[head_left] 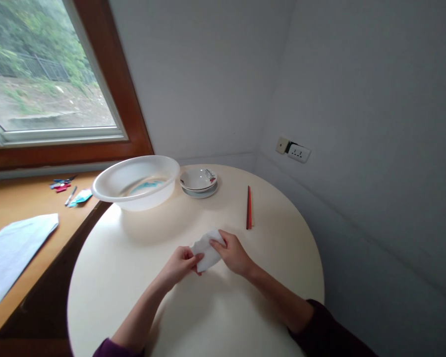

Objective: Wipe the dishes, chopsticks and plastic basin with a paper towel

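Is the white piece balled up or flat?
Fairly flat: the white piece shows a broad face between left hand and right hand. Whether folded, I cannot tell.

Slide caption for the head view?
Left hand and right hand hold a white sheet over a round table with basin, stacked dishes and sticks.

You're at a round off-white bench (208,317) set in a room corner. Past its far edge you get a plain pale wall (208,74); off its right edge, a second wall (375,124), greyer, with a white socket plate (299,153) and a beige plate (282,145) beside it. On your left edge, a wooden side bench (29,198), dark underneath. Above that, a window (48,99), reddish-brown frame (129,94), greenery (18,29) and fence (40,67) outside. Daylight's soft; your right wall darkens lower down.
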Demonstrator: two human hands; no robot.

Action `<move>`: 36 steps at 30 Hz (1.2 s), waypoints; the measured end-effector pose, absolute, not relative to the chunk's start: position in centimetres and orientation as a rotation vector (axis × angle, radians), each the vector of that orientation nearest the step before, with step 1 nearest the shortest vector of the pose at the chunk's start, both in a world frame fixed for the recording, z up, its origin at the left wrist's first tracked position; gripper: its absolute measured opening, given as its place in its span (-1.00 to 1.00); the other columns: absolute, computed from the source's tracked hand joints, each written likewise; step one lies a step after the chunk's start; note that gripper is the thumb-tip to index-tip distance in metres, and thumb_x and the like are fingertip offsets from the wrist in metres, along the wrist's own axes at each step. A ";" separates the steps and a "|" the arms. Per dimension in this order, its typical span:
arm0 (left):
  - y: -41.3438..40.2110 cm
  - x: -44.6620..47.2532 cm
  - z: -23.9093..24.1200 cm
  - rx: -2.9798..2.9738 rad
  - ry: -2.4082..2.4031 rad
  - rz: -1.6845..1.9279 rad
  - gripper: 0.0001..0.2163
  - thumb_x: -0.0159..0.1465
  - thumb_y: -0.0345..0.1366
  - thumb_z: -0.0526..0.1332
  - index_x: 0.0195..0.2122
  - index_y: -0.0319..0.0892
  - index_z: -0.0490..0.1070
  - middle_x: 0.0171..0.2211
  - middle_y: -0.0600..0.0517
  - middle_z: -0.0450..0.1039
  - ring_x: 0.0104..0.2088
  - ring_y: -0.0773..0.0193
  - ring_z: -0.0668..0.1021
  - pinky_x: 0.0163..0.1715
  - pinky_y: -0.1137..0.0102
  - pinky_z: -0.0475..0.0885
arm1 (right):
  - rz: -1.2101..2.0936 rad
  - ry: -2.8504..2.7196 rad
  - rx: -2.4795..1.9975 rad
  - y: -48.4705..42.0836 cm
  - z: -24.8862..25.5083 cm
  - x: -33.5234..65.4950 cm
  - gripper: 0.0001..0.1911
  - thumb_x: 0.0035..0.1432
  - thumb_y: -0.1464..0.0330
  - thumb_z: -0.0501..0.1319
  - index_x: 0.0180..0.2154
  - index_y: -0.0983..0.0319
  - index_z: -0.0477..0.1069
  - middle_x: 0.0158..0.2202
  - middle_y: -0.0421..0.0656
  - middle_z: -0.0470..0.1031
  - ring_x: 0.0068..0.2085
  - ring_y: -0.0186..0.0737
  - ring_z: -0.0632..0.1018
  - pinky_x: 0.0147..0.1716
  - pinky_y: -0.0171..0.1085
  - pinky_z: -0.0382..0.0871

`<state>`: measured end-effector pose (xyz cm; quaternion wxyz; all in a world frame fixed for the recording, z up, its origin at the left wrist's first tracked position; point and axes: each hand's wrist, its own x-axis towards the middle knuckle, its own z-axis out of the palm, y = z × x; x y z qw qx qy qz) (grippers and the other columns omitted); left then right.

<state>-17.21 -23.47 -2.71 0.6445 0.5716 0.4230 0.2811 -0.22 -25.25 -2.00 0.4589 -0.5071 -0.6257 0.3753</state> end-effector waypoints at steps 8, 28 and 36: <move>-23.1 -17.3 -2.4 1.139 1.014 0.711 -0.76 -0.07 -0.16 0.33 -0.53 -0.27 0.45 -0.68 0.06 0.37 -0.64 0.35 0.40 -0.54 0.44 0.31 | 0.670 -1.411 -1.631 -25.4 -1.1 12.5 -0.73 0.07 0.17 0.05 -0.40 0.26 0.31 -0.48 -0.16 0.41 -0.47 -0.26 0.40 -0.51 -0.34 0.23; -23.0 -17.6 -2.2 1.195 1.193 0.798 -0.71 -0.04 -0.07 0.28 -0.52 -0.23 0.38 -0.81 0.22 0.11 -0.80 0.49 0.14 -0.75 0.53 0.00 | -0.325 -1.714 -2.242 -25.6 -6.5 18.3 -0.54 0.16 0.32 0.03 0.07 0.40 0.17 -0.06 0.13 0.38 -0.06 0.02 0.39 -0.13 -0.14 0.25; -22.8 -20.4 -0.4 1.646 1.366 1.070 -0.76 0.05 -0.09 0.25 -0.42 -0.18 0.49 -0.64 0.06 0.35 -0.58 0.30 0.41 -0.55 0.45 0.28 | -0.462 -1.670 -1.928 -25.6 -3.3 14.8 -0.58 0.24 0.31 -0.11 0.07 0.36 0.18 0.05 0.12 0.31 0.09 -0.04 0.30 0.06 -0.09 0.10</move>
